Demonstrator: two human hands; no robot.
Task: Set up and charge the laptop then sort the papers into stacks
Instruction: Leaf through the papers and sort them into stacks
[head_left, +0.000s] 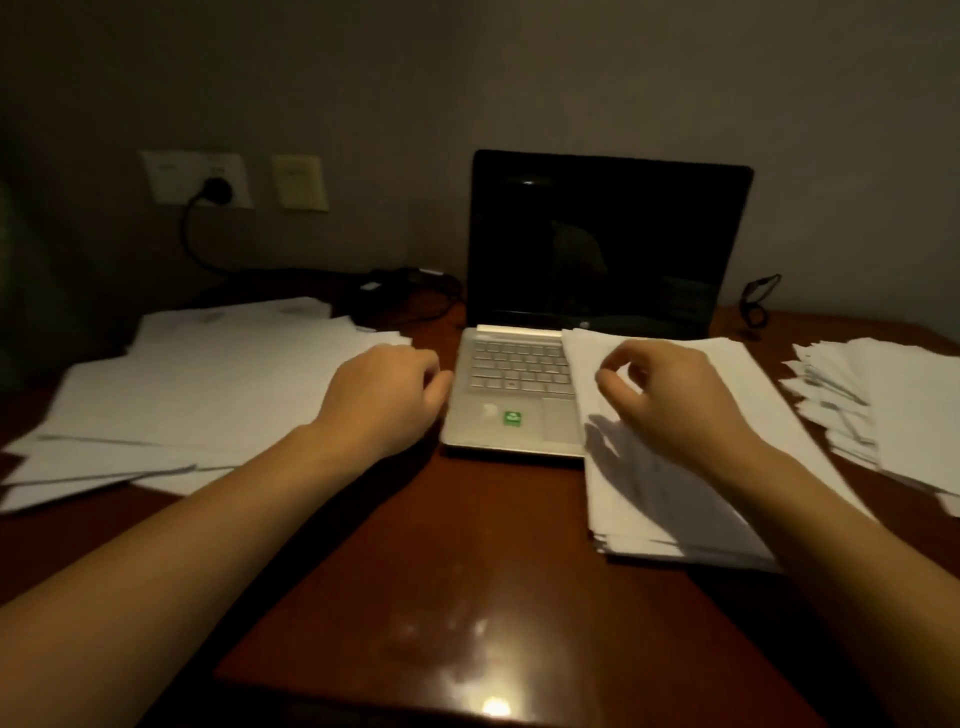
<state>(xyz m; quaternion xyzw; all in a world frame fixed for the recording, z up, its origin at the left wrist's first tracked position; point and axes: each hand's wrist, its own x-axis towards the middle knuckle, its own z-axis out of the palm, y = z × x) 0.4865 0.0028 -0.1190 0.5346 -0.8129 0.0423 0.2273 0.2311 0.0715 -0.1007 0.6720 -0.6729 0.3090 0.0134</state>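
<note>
Laptop (519, 384) open, screen dark, mid desk (467, 571); loose papers (208, 374) at left.
L hand (384, 395) curled at its edge, grip can't be told; R hand (670, 395) over stack (675, 499) lapping keyboard, thumb & forefinger apart.

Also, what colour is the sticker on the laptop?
The sticker is green with white; head view.

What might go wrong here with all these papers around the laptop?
The paper stack under the right hand lies partly over the keyboard of the laptop, so moving either could slide sheets off. The loose papers on the left lie close to the charger cable and might snag it.
</note>
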